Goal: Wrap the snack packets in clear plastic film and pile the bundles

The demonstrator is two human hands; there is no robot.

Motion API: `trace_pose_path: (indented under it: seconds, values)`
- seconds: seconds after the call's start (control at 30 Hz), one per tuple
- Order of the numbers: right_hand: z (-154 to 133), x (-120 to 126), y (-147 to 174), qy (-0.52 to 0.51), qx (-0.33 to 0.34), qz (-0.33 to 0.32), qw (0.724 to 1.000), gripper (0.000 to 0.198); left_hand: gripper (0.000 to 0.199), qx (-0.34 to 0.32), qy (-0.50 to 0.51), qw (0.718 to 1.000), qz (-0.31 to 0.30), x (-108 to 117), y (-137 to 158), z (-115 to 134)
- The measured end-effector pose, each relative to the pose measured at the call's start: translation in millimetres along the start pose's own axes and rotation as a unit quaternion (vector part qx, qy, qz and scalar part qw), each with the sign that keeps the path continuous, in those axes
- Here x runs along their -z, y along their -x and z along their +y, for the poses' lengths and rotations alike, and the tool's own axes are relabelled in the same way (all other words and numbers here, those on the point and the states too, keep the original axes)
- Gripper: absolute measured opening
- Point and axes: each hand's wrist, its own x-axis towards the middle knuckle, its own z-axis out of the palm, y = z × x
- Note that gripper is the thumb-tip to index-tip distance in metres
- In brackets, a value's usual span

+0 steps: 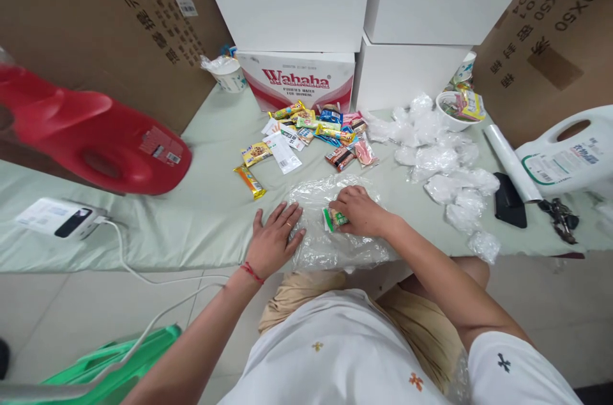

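A sheet of clear plastic wrap (316, 252) lies spread on the cloth-covered table in front of me. My left hand (274, 234) rests flat at its left edge, fingers spread, with nothing in them. On the middle of the sheet, my right hand (359, 210) has its fingers closed over a small green-wrapped snack packet (334, 220); part of the packet is hidden under the fingers. Beyond the sheet is a loose pile of wrapped snacks (330, 130). Nearer to my left hand lie an orange snack bar (249, 182) and a white sachet (283, 152).
Crumpled clear-plastic bundles (435, 159) cover the table's right side, beside a black phone (509, 200), a plastic-wrap roll (513, 162) and a white jug (569, 149). At left are a red bottle (105, 137) and a white device (60, 218) with a cable. Boxes (297, 82) line the back.
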Motion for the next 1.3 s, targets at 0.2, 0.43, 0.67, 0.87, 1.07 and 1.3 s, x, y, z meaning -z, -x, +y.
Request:
trace_pose_path:
  seconds: [0.2,0.43,0.67,0.87,1.07,1.3]
  values:
    - [-7.3,-4.4,1.3,-0.004,-0.018,0.043,0.999,0.054,0.052,0.0,0.002,1.0,0.003,-0.5,0.0,0.3]
    - [8.5,-0.5,5.3,-0.03,-0.037,0.085,0.995,0.055,0.051,0.001,0.008,1.0,0.008,-0.6,-0.3,0.5]
    - [8.9,15.3,10.4,-0.03,-0.03,0.111,0.993,0.058,0.052,-0.001,0.017,1.0,0.016,-0.4,0.7,0.9]
    - [-11.8,-2.7,-0.3,-0.005,-0.016,0.026,1.0,0.061,0.052,-0.007,0.022,1.0,0.02,-4.4,-0.5,-3.0]
    - [-1.2,1.4,53.1,-0.091,-0.036,0.166,0.981,0.065,0.066,-0.027,0.048,0.983,0.178,9.5,20.4,-3.3]
    - [-2.2,-26.6,168.8,-0.122,-0.085,0.183,0.972,0.068,0.05,-0.267,0.044,0.944,0.191,-6.2,80.6,17.8]
